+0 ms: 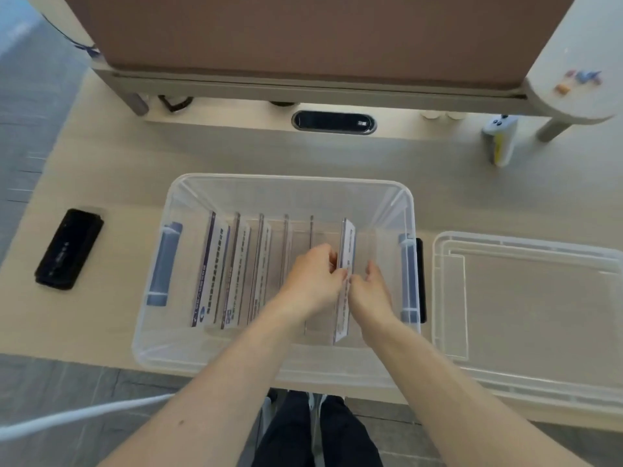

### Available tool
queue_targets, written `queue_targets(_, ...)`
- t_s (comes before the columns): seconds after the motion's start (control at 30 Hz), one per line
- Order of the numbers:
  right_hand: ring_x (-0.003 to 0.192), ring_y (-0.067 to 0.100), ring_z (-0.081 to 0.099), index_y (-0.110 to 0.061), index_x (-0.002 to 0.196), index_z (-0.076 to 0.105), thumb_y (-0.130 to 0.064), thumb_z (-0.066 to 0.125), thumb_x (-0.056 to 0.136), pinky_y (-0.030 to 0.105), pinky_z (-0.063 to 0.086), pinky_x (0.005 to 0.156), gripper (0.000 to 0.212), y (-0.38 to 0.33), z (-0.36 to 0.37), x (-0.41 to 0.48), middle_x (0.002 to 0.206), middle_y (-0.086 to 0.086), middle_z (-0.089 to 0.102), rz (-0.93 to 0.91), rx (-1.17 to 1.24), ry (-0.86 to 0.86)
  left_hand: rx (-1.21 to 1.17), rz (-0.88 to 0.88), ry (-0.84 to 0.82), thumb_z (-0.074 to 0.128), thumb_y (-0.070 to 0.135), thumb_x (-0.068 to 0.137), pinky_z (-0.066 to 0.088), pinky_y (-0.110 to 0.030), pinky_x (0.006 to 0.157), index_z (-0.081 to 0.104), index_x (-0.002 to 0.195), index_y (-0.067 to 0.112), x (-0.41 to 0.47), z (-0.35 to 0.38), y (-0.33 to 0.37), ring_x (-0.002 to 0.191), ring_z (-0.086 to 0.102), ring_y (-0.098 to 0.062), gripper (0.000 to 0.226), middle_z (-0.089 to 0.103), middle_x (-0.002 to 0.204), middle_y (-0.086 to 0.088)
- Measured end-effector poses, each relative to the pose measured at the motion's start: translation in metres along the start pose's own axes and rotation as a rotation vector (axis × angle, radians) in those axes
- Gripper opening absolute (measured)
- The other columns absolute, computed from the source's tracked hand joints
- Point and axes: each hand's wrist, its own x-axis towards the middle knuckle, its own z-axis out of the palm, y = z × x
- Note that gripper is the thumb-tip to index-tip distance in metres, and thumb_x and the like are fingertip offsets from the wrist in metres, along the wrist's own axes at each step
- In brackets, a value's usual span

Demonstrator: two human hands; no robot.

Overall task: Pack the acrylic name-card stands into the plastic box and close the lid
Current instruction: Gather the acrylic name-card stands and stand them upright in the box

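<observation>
**Last stand seated at the row's right end**

Reached into the clear plastic box [290, 183] with both hands. Pinched the rightmost acrylic name-card stand [347, 244] between left hand [315, 281] and right hand [371, 293], fingers closed on its top edge, probably to keep it upright and parallel beside the row of stands [236, 264]. Left the lid [532, 298] on the desk [118, 156], right of the box, not yet fitted.
</observation>
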Motion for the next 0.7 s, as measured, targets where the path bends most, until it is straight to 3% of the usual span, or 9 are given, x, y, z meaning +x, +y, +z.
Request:
queue_targets(0.07, 0.151, 0.027, 0.028, -0.022, 0.161, 0.017, -0.019, 0.042, 0.099, 0.041, 0.031, 0.119, 0.067, 0.003, 0.006, 0.011, 0.165, 0.005, 0.028, 0.066, 0.036, -0.005, 0.014, -0.01, 0.046, 0.06, 0.024, 0.099, 0.057, -0.04, 0.076, 0.06, 0.1, 0.013, 0.006, 0.011, -0.001, 0.085, 0.068, -0.031, 0.011, 0.071, 0.09, -0.009)
queue_targets(0.13, 0.149, 0.029, 0.032, -0.02, 0.158, 0.027, -0.023, 0.044, 0.095, 0.047, 0.031, 0.12, 0.065, 0.006, 0.011, 0.022, 0.162, 0.007, 0.034, 0.106, 0.061, -0.006, 0.013, -0.028, 0.085, 0.06, 0.026, 0.099, 0.056, -0.039, 0.077, 0.06, 0.1, 0.014, 0.012, 0.018, -0.002, 0.088, 0.067, -0.03, 0.012, 0.071, 0.097, -0.01)
queue_targets(0.27, 0.136, 0.03, 0.049, -0.017, 0.146, 0.046, -0.026, 0.041, 0.086, 0.049, 0.042, 0.112, 0.06, 0.008, 0.013, 0.037, 0.148, 0.01, 0.053, 0.139, 0.043, -0.003, -0.009, -0.024, 0.105, 0.062, 0.028, 0.1, 0.058, -0.04, 0.087, 0.063, 0.112, 0.016, 0.018, 0.022, -0.003, 0.097, 0.069, -0.027, 0.017, 0.072, 0.107, -0.008)
queue_targets(0.33, 0.124, 0.025, 0.053, -0.014, 0.145, 0.048, -0.021, 0.039, 0.092, 0.039, 0.048, 0.101, 0.054, 0.003, 0.011, 0.036, 0.14, 0.008, 0.058, 0.151, 0.028, -0.022, -0.04, -0.022, 0.089, 0.064, 0.028, 0.099, 0.06, -0.042, 0.088, 0.063, 0.116, 0.015, 0.02, 0.021, -0.003, 0.095, 0.071, -0.027, 0.021, 0.072, 0.109, -0.007)
queue_targets(0.43, 0.106, 0.023, 0.049, -0.011, 0.142, 0.05, -0.014, 0.035, 0.098, 0.033, 0.042, 0.085, 0.046, 0.004, 0.009, 0.042, 0.136, 0.013, 0.06, 0.148, 0.034, -0.038, -0.1, -0.04, 0.041, 0.065, 0.028, 0.098, 0.062, -0.045, 0.087, 0.062, 0.124, 0.014, 0.023, 0.017, -0.004, 0.097, 0.072, -0.029, 0.029, 0.072, 0.114, -0.009)
queue_targets(0.6, 0.129, 0.032, 0.051, -0.015, 0.145, 0.048, -0.015, 0.033, 0.097, 0.04, 0.044, 0.097, 0.05, 0.006, 0.013, 0.048, 0.142, 0.012, 0.056, 0.162, 0.023, -0.033, -0.142, -0.079, -0.006, 0.061, 0.025, 0.101, 0.067, -0.044, 0.074, 0.059, 0.138, 0.012, 0.024, 0.011, -0.005, 0.089, 0.075, -0.03, 0.039, 0.071, 0.119, -0.013)
queue_targets(0.7, 0.133, 0.032, 0.049, -0.017, 0.146, 0.047, -0.014, 0.032, 0.097, 0.045, 0.042, 0.105, 0.051, 0.006, 0.016, 0.049, 0.145, 0.01, 0.054, 0.17, 0.021, -0.047, -0.112, -0.086, -0.002, 0.06, 0.022, 0.102, 0.067, -0.044, 0.071, 0.056, 0.144, 0.009, 0.025, 0.008, -0.005, 0.09, 0.075, -0.03, 0.043, 0.068, 0.128, -0.014)
